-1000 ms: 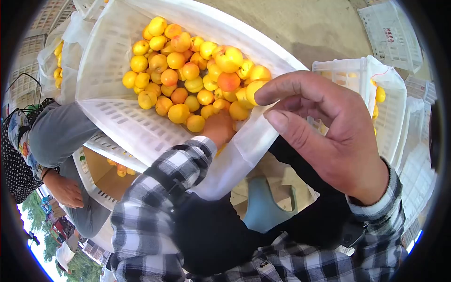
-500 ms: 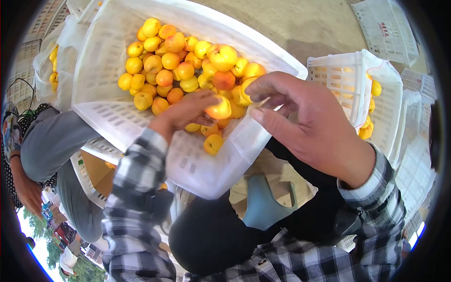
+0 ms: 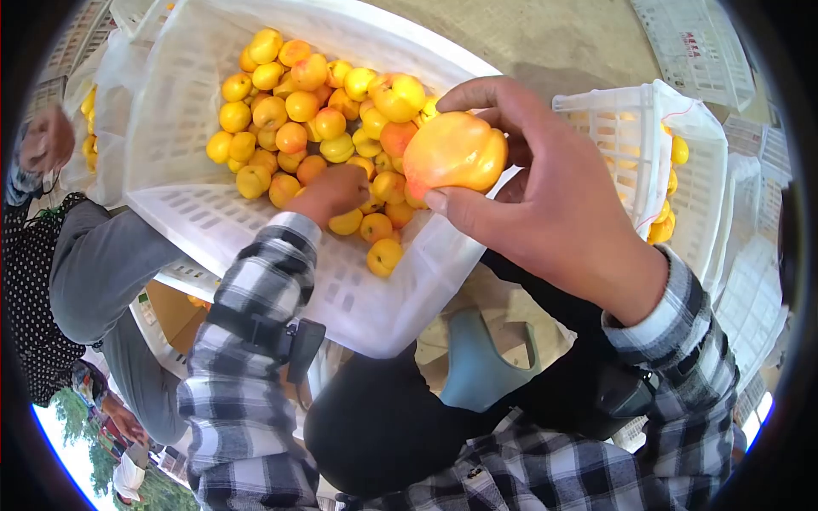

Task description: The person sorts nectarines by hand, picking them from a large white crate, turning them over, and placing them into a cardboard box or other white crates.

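Observation:
My right hand [image 3: 545, 196] holds a yellow-orange apricot [image 3: 453, 153] between thumb and fingers, raised above the near rim of a tilted white plastic crate [image 3: 196, 213]. The crate holds a heap of yellow and orange apricots [image 3: 315, 119]. My left hand [image 3: 334, 191] reaches into that heap with its fingers curled among the fruit; whether it grips one is hidden. A single apricot [image 3: 385, 255] lies lower in the crate, near the rim. Both my sleeves are black-and-white plaid.
A second white crate [image 3: 635, 140] with a few apricots stands at right, with more stacked crates [image 3: 694, 43] behind it. Another person in grey trousers [image 3: 94, 264] sits at left beside a crate [image 3: 166, 328] with a cardboard liner. Bare ground lies beyond.
My right hand took an apricot and lifted it up over the crate's rim. My left hand let go of the fruit it held and sank back into the heap.

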Motion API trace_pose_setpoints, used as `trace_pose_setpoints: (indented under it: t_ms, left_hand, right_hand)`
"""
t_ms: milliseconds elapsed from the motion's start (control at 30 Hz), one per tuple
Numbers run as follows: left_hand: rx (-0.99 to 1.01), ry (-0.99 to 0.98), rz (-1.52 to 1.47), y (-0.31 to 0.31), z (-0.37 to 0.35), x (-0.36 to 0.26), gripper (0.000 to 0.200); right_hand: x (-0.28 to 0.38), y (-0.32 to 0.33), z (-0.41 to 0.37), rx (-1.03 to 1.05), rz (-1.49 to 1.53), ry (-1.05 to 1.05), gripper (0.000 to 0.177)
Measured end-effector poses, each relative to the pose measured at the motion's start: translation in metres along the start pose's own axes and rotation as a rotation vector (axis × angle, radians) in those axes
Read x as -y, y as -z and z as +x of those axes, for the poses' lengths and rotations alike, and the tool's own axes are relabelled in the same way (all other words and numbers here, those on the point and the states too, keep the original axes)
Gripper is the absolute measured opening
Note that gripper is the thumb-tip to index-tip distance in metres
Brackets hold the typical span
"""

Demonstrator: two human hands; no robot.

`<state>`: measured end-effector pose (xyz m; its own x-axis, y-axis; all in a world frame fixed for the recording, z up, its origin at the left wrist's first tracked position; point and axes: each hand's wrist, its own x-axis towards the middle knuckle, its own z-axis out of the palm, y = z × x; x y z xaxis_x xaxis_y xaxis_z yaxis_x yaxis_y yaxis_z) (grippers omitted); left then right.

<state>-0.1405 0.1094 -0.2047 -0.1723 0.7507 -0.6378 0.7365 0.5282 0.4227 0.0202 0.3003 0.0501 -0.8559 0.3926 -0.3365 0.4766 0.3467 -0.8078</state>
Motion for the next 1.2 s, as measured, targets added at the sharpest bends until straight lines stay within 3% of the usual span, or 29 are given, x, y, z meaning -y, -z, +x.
trace_pose_setpoints:
  t_ms: [67,100,167,267,367,433,500,567,667,700,800,833,867,933,967,1033,1067,1133,1200]
  left_hand:
    - [0.013,-0.205,-0.107,-0.036,-0.002,0.004,0.018]
    - [0.016,-0.207,-0.107,-0.037,-0.007,-0.004,0.018]
    - [0.088,-0.158,0.322,-0.037,-0.015,-0.023,0.016]
    - [0.082,-0.292,0.511,-0.026,-0.027,-0.04,0.019]
    - [0.068,-0.407,0.324,-0.092,0.0,-0.015,0.026]
    - [0.129,-0.47,0.317,0.004,-0.009,-0.013,0.029]
    - [0.071,-0.673,0.388,0.145,-0.008,0.045,0.034]
    - [0.023,-0.791,0.421,0.24,-0.006,0.085,0.04]
    - [-0.076,-0.86,0.683,0.223,0.019,0.066,0.036]
    - [-0.08,-0.749,0.658,0.193,0.013,0.04,0.04]
    - [0.151,-0.162,0.089,0.063,-0.043,-0.056,0.053]
    - [0.214,-0.082,-0.052,0.052,-0.052,-0.056,0.057]
    - [0.202,-0.072,-0.046,0.047,-0.054,-0.045,0.057]
    - [-0.126,-0.042,-0.543,0.044,-0.059,-0.024,0.055]
    - [-0.137,-0.04,-0.537,0.05,-0.059,-0.02,0.055]
    - [-0.094,0.19,-1.37,0.06,-0.054,-0.01,0.058]
    - [-0.11,0.188,-1.371,0.063,-0.05,-0.008,0.058]
    - [-0.293,0.237,-1.805,0.062,-0.035,-0.004,0.047]
    - [-0.301,0.205,-1.828,0.057,-0.016,0.012,0.044]
  right_hand:
    - [-0.001,0.0,-0.003,-0.011,-0.002,-0.011,0.049]
    - [-0.002,0.0,-0.003,-0.002,0.011,0.001,0.049]
    - [-0.001,0.002,-0.003,0.004,0.024,0.011,0.049]
    - [0.001,0.005,-0.004,0.046,0.0,-0.01,0.049]
    - [0.002,0.007,-0.005,0.049,-0.037,0.011,0.05]
    - [0.0,0.006,-0.006,0.043,-0.001,0.031,0.051]
    - [0.001,0.007,-0.007,0.048,-0.004,0.035,0.05]
    - [0.0,0.006,-0.007,0.045,-0.002,0.039,0.05]
    - [-0.002,0.011,-0.005,-0.001,-0.046,0.116,0.05]
    - [0.001,0.014,-0.004,0.025,-0.014,0.053,0.05]
    - [0.002,0.015,-0.005,0.03,0.03,-0.001,0.05]
    - [0.002,0.014,-0.005,0.015,0.044,-0.002,0.051]
    - [0.004,0.014,-0.005,0.016,0.047,0.015,0.051]
    - [0.008,0.014,-0.007,0.049,0.101,-0.029,0.05]
    - [0.009,0.014,-0.007,0.073,0.129,-0.044,0.05]
    - [0.009,0.01,-0.008,0.056,0.104,-0.001,0.05]
    - [0.008,0.009,-0.007,0.041,0.079,0.032,0.05]
    - [0.006,0.009,-0.008,0.065,0.07,0.04,0.05]
    - [0.009,0.007,-0.007,0.064,0.106,0.063,0.05]
